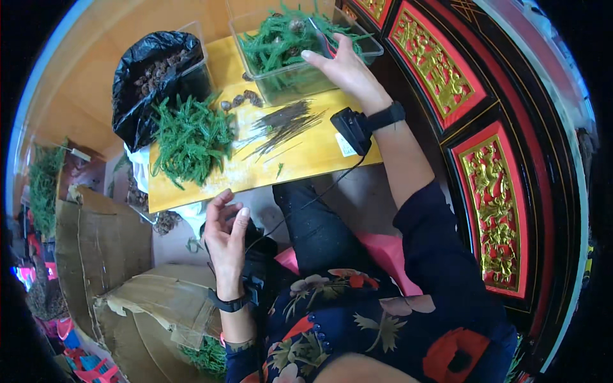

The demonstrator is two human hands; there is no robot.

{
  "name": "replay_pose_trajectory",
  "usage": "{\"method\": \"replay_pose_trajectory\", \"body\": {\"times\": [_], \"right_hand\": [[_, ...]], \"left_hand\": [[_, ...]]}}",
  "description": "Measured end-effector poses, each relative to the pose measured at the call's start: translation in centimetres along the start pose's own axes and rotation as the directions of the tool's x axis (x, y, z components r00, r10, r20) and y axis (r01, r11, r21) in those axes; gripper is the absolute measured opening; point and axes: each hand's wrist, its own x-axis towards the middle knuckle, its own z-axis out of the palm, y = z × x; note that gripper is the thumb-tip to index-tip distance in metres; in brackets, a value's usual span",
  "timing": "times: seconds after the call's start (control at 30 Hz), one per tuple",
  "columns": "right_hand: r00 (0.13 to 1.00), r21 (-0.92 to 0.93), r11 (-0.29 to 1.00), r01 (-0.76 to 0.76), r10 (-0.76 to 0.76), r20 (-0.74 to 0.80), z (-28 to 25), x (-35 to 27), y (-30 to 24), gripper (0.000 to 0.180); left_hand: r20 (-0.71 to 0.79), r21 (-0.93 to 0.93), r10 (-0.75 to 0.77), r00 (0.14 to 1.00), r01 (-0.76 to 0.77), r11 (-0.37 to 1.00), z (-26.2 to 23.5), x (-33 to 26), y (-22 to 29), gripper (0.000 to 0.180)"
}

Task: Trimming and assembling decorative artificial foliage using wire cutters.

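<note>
My right hand (348, 70) is over the near right part of a clear plastic bin (281, 96) filled with green artificial pine sprigs (271, 45). Its fingers are closed around a slim pliers-like tool (327, 46) with a red and dark handle, partly hidden by the hand. My left hand (227, 236) hangs just off the table's front edge, palm up, fingers loosely curled and thumb apart, holding nothing. Nearest to it on the yellow table (268, 171) is a heap of green pine sprigs (191, 140). Thin dark wire-like stems (287, 124) lie in a loose bundle.
A black plastic bag (137, 64) of brown pine cones (156, 73) stands at the left back. Several small cones (246, 99) lie by the bin. A small black device (351, 127) with a cable hangs at my right wrist. Cardboard (102, 249) is at left; carved red-gold panels (495, 210) stand right.
</note>
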Motion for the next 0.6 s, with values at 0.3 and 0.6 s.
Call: {"method": "replay_pose_trajectory", "body": {"times": [0.3, 0.6], "right_hand": [[0.991, 0.048, 0.999, -0.004, -0.003, 0.134, 0.1, -7.9, 6.3, 0.067], [0.994, -0.409, 0.911, -0.048, 0.085, 0.073, 2.6, -11.5, 9.7, 0.059]], "left_hand": [[0.12, 0.316, 0.012, 0.993, -0.049, 0.948, 1.1, 2.4, -1.4, 0.029], [0.365, 0.823, 0.256, 0.895, -0.438, 0.36, 6.6, 9.4, -3.0, 0.016]]}}
